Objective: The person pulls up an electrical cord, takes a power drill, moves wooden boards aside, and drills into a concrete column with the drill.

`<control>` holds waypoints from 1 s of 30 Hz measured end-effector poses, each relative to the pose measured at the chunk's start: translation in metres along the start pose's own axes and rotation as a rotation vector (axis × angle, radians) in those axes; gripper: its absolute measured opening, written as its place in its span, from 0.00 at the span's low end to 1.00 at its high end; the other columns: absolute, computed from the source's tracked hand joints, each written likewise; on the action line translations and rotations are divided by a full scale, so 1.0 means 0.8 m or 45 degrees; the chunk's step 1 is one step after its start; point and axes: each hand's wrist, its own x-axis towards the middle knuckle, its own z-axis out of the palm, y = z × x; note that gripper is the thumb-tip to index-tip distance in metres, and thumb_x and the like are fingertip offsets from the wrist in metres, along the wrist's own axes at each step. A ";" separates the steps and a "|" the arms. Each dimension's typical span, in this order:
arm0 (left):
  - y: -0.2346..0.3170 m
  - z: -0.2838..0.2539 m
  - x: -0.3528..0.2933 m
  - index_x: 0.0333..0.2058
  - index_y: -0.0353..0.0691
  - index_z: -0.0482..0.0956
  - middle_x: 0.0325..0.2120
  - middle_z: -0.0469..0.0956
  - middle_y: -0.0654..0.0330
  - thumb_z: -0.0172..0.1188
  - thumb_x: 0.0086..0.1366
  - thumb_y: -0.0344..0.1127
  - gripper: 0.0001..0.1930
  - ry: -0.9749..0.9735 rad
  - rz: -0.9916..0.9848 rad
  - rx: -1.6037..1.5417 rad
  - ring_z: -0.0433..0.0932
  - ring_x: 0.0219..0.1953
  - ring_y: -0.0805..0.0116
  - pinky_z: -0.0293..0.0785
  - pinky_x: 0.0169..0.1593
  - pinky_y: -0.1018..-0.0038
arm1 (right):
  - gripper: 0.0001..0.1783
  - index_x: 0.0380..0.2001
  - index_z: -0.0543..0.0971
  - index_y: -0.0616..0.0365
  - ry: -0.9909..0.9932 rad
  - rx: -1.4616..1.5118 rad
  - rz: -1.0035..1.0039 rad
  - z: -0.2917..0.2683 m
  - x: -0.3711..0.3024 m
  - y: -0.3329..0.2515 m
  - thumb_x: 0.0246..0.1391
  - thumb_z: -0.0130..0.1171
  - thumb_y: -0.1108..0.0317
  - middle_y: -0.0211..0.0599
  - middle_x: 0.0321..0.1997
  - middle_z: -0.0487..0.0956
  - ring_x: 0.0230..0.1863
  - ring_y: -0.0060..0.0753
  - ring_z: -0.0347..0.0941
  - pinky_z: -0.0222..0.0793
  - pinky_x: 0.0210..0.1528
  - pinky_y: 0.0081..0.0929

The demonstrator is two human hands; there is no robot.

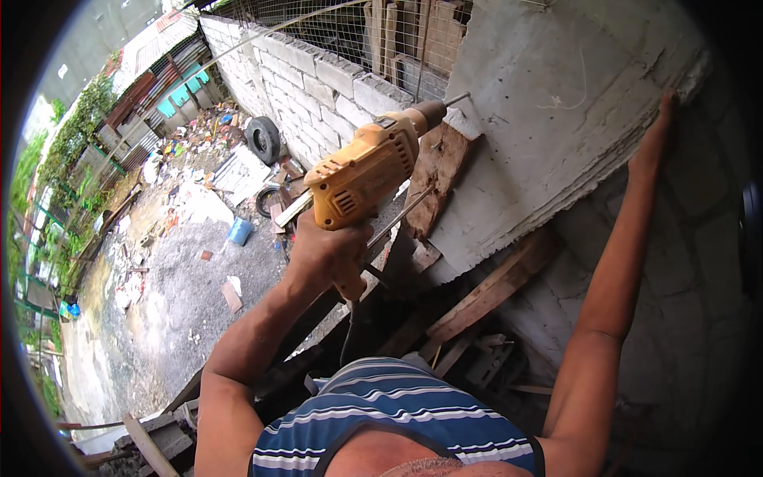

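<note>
My left hand (322,250) is closed round the handle of a yellow power drill (358,171). The drill points up and to the right, and its bit (458,98) overlaps the grey sheet of board (528,135); whether the tip touches it I cannot tell. The board is tilted, with a rough, layered lower edge. My right arm is stretched out, and my right hand (656,135) holds the board's right edge, most of its fingers hidden. A worn piece of wood (441,171) shows beside the board's left edge, below the drill's chuck.
A block wall (314,83) with wire mesh (334,36) runs behind the drill. Timber (497,282) slants below the board. A power cord (348,334) hangs from the drill. To the left lies littered ground with a tyre (262,139) and a blue container (239,231).
</note>
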 end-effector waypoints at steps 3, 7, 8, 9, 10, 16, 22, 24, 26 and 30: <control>0.000 0.004 -0.002 0.33 0.33 0.79 0.18 0.76 0.62 0.65 0.54 0.28 0.08 0.006 0.020 0.011 0.75 0.18 0.74 0.72 0.22 0.75 | 0.46 0.74 0.52 0.61 -0.031 0.024 -0.020 0.004 -0.007 -0.006 0.67 0.46 0.38 0.45 0.80 0.49 0.80 0.41 0.42 0.38 0.77 0.39; 0.000 0.003 -0.003 0.34 0.33 0.79 0.19 0.76 0.62 0.65 0.55 0.28 0.08 -0.004 0.057 0.034 0.75 0.18 0.73 0.72 0.23 0.75 | 0.43 0.74 0.52 0.62 0.058 0.051 0.056 0.010 -0.009 -0.008 0.69 0.47 0.43 0.42 0.79 0.52 0.77 0.41 0.50 0.46 0.75 0.34; 0.001 0.006 -0.005 0.34 0.33 0.79 0.19 0.77 0.62 0.65 0.55 0.28 0.08 0.000 0.046 0.071 0.75 0.18 0.73 0.73 0.23 0.75 | 0.43 0.74 0.53 0.62 0.086 -0.002 0.015 -0.003 0.003 0.008 0.69 0.47 0.43 0.41 0.79 0.53 0.77 0.41 0.50 0.46 0.75 0.34; 0.000 0.005 -0.004 0.34 0.33 0.79 0.19 0.77 0.62 0.65 0.55 0.28 0.08 0.002 0.044 0.072 0.75 0.18 0.73 0.73 0.23 0.75 | 0.43 0.74 0.53 0.62 0.085 -0.001 0.017 -0.001 0.000 0.003 0.69 0.47 0.43 0.41 0.79 0.53 0.77 0.41 0.50 0.46 0.75 0.34; -0.002 0.002 -0.004 0.34 0.33 0.79 0.19 0.77 0.62 0.65 0.54 0.28 0.09 -0.007 0.045 0.085 0.75 0.18 0.73 0.73 0.23 0.75 | 0.42 0.74 0.54 0.62 0.073 0.024 0.076 0.005 -0.004 -0.004 0.69 0.47 0.43 0.41 0.79 0.53 0.77 0.41 0.50 0.46 0.75 0.34; -0.011 0.000 -0.002 0.37 0.32 0.79 0.22 0.79 0.60 0.65 0.53 0.29 0.12 -0.051 0.102 0.081 0.77 0.21 0.73 0.74 0.25 0.75 | 0.36 0.68 0.64 0.66 0.072 -0.182 -0.133 0.000 0.009 0.011 0.71 0.44 0.46 0.45 0.74 0.62 0.75 0.39 0.56 0.49 0.73 0.33; -0.001 0.004 -0.017 0.40 0.32 0.80 0.24 0.80 0.59 0.67 0.52 0.30 0.15 -0.043 0.093 0.032 0.77 0.22 0.74 0.75 0.27 0.76 | 0.32 0.68 0.64 0.66 0.024 -0.287 -0.064 -0.009 0.011 0.010 0.73 0.42 0.52 0.46 0.75 0.60 0.76 0.38 0.54 0.47 0.75 0.31; 0.001 -0.001 -0.023 0.40 0.32 0.80 0.24 0.80 0.59 0.67 0.52 0.30 0.16 -0.060 0.083 0.016 0.77 0.22 0.74 0.74 0.27 0.76 | 0.41 0.62 0.73 0.63 0.047 -0.531 0.061 -0.012 0.013 0.012 0.68 0.42 0.34 0.52 0.66 0.73 0.67 0.42 0.69 0.63 0.64 0.34; 0.000 -0.009 -0.028 0.40 0.32 0.80 0.24 0.80 0.59 0.68 0.51 0.31 0.17 -0.101 0.172 -0.043 0.77 0.22 0.74 0.74 0.27 0.76 | 0.37 0.64 0.70 0.66 0.010 -0.476 0.083 0.005 -0.002 -0.008 0.70 0.41 0.42 0.51 0.69 0.69 0.70 0.42 0.64 0.57 0.69 0.34; 0.011 -0.019 -0.054 0.42 0.32 0.79 0.25 0.81 0.59 0.67 0.52 0.35 0.19 -0.100 0.178 0.034 0.77 0.24 0.74 0.74 0.27 0.76 | 0.44 0.60 0.74 0.63 0.109 -0.433 -0.354 -0.003 0.016 0.027 0.67 0.40 0.31 0.52 0.61 0.77 0.59 0.45 0.74 0.66 0.58 0.35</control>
